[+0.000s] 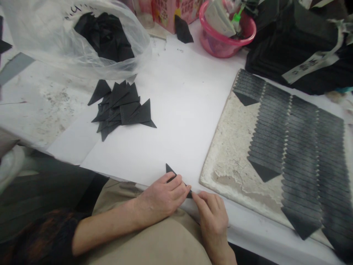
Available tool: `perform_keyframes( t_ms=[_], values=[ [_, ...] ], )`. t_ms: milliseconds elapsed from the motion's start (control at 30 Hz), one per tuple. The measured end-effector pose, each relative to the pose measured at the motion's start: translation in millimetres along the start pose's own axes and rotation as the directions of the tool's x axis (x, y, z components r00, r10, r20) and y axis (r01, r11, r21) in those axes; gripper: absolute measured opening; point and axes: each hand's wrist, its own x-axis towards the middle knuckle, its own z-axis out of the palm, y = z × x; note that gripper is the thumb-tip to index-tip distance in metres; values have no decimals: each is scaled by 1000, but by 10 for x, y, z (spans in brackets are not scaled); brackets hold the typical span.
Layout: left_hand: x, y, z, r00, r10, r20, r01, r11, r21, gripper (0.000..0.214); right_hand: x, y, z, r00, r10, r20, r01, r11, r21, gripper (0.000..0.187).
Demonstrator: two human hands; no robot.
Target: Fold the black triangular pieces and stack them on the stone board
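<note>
At the table's front edge, a black triangular piece (168,169) lies on white paper, mostly covered by my fingers. My left hand (164,195) rests over it with bent fingers pressing it down. The thumb and fingertips of my right hand (211,211) pinch its right corner. Farther back on the left is a loose pile of similar black triangular pieces (121,108). To the right, a pale board (220,154) carries overlapping rows of black pieces (300,162), their pointed tips facing toward me.
A clear plastic bag (139,48) holding more black pieces (107,36) lies at the back left. A pink basin (226,46) with small items stands at the back, beside a black bag (289,40). One black piece (183,30) lies near a pink box (176,9).
</note>
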Motion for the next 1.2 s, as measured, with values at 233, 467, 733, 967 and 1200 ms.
perform_keyframes(
  t_ms=[233,467,733,967,1200],
  values=[
    [-3,77,39,999,-26,-24,26,1000,8,30,-8,5,-8,1000,16,-3,-16,1000,9,23],
    [27,90,72,998,8,-55,-12,998,-62,23,12,-35,-33,995,92,-28,-92,996,17,12],
    [1,101,99,998,17,-56,-19,999,-42,27,-21,-6,-33,998,60,-18,-60,998,1,16],
    [3,104,97,999,25,-44,-27,999,-38,27,-18,-18,-65,988,148,-29,-146,987,68,14],
    [-5,102,98,999,19,-38,-21,999,-46,30,-25,-15,-58,995,92,-30,-92,996,-3,15]
  ],
)
